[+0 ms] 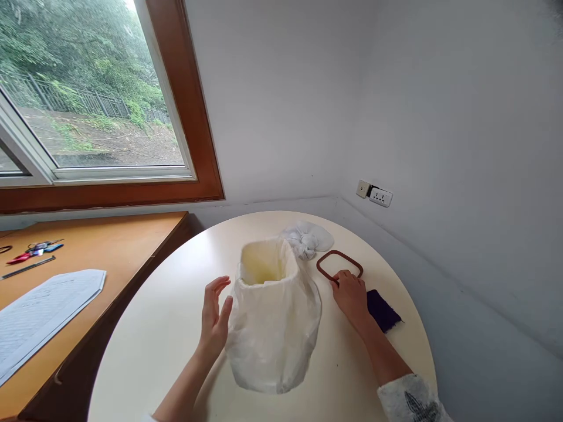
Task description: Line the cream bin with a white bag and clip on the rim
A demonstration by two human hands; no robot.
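A small bin [264, 266] with a yellowish inside stands on the round table, covered by a white plastic bag [275, 334] folded over its rim and hanging loosely down the outside. My left hand [214, 316] is at the bag's left side, fingers apart and slightly curved, holding nothing. To the right of the bin, my right hand [349, 293] has its fingers closed on the near edge of a brown rounded-rectangular ring [338, 252]. Beside my right wrist lies a dark purple cloth [383, 310]. Behind the bin sits a knotted white plastic bag [307, 240].
The round cream table [149, 328] stands near a wall corner with a socket [380, 197]. On the left, a wooden desk [132, 246] holds papers [48, 316], a pen [29, 268] and a bunch of small items [37, 251] under a window.
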